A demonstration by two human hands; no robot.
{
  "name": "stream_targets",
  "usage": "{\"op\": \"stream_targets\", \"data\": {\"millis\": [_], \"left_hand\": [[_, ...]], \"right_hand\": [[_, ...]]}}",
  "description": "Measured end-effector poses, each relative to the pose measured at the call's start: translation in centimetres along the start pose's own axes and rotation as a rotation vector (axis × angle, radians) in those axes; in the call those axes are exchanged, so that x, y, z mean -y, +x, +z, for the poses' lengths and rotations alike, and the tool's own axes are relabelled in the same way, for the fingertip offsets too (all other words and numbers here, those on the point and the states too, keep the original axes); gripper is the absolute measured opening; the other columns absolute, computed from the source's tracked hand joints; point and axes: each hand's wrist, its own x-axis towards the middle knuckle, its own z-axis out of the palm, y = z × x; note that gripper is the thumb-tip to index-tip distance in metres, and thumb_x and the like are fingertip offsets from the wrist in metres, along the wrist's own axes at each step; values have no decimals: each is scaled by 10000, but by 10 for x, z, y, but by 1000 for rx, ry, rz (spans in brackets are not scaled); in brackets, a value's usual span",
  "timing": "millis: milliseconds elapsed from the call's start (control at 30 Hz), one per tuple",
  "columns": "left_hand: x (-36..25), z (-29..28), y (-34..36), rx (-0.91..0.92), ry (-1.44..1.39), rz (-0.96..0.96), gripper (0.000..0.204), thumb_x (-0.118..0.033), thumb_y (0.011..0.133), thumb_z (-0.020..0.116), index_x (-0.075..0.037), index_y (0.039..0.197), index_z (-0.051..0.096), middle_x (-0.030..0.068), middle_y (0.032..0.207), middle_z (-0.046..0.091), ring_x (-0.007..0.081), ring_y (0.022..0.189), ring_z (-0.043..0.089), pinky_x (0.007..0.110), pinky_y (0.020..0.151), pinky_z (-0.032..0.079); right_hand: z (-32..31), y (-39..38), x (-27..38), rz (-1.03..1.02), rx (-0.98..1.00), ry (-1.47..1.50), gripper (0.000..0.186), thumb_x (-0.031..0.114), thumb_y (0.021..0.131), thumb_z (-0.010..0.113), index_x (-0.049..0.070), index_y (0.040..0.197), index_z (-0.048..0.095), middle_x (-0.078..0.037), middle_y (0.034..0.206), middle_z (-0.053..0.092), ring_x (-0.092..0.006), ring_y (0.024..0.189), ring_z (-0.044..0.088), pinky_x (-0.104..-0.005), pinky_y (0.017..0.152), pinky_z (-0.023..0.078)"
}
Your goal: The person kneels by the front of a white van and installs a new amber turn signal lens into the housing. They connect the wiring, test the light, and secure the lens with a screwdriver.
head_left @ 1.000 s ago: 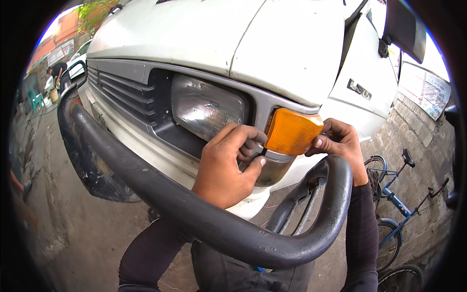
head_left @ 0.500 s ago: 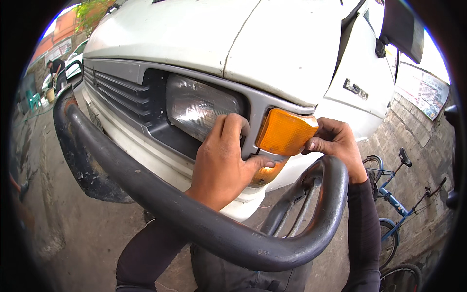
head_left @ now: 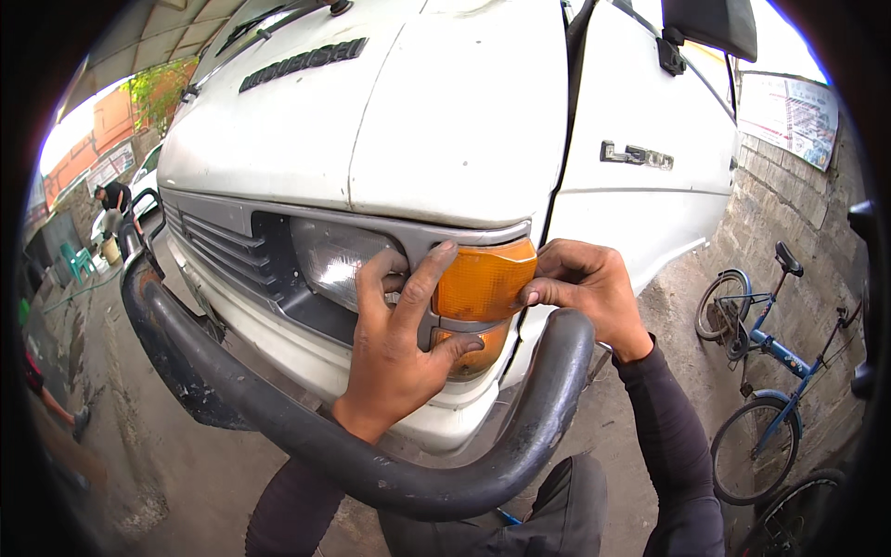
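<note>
An amber turn signal lamp (head_left: 483, 286) sits at the corner of a white van's front, above a second amber lens (head_left: 490, 345). My left hand (head_left: 394, 357) has its fingers spread across the grey headlight surround (head_left: 357, 212). Its index fingertip rests by the upper lamp's inner edge, and its thumb lies on the lower lens. At the outer edge of the upper lamp, my right hand (head_left: 594, 292) is closed, thumb and curled fingers gripping that edge. Partly behind my left fingers is the clear headlight (head_left: 327, 252).
A thick black bull bar (head_left: 306, 436) curves between my body and the van, its end rising below my right hand. On the right, a blue bicycle (head_left: 784, 353) stands by a block wall (head_left: 789, 200). Another person (head_left: 116, 200) bends over at the far left.
My view has shifted, showing more of the van's front panel. The upper amber lamp, tilted outward before, now lies closer in line with the surround. My left fingers have moved beside it.
</note>
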Motion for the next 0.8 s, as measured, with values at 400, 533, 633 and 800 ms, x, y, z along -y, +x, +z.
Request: {"op": "stream_targets", "data": {"millis": [400, 533, 633, 800], "left_hand": [[-20, 11, -6, -64, 283, 67, 791, -340, 807, 902, -199, 1513, 572, 208, 1459, 326, 342, 1283, 442, 416, 1018, 511], [-28, 18, -5, 14, 569, 252, 638, -400, 908, 816, -78, 1427, 631, 210, 1580, 354, 413, 1462, 389, 524, 1214, 362], [-29, 16, -1, 75, 670, 278, 524, -340, 916, 821, -62, 1335, 673, 246, 1491, 511, 390, 1483, 413, 529, 1189, 391], [-28, 22, 1, 82, 568, 231, 781, -417, 768, 924, -83, 1406, 623, 263, 1560, 396, 442, 1444, 411, 593, 1154, 393]], "right_hand": [[0, 6, -22, -76, 32, -8, 409, 321, 778, 905, 23, 1009, 744, -70, 930, 765, -183, 883, 731, -344, 850, 608], [7, 9, -34, -141, -68, -20, 405, 364, 796, 898, -10, 879, 765, -170, 765, 725, -254, 672, 670, -388, 694, 544], [9, 11, -39, -190, -83, -60, 443, 420, 797, 882, -2, 877, 772, -175, 754, 719, -290, 666, 666, -395, 694, 542], [14, 3, -50, -241, -80, 63, 290, 250, 867, 856, -1, 976, 762, -95, 820, 738, -180, 761, 683, -332, 742, 563]]}}
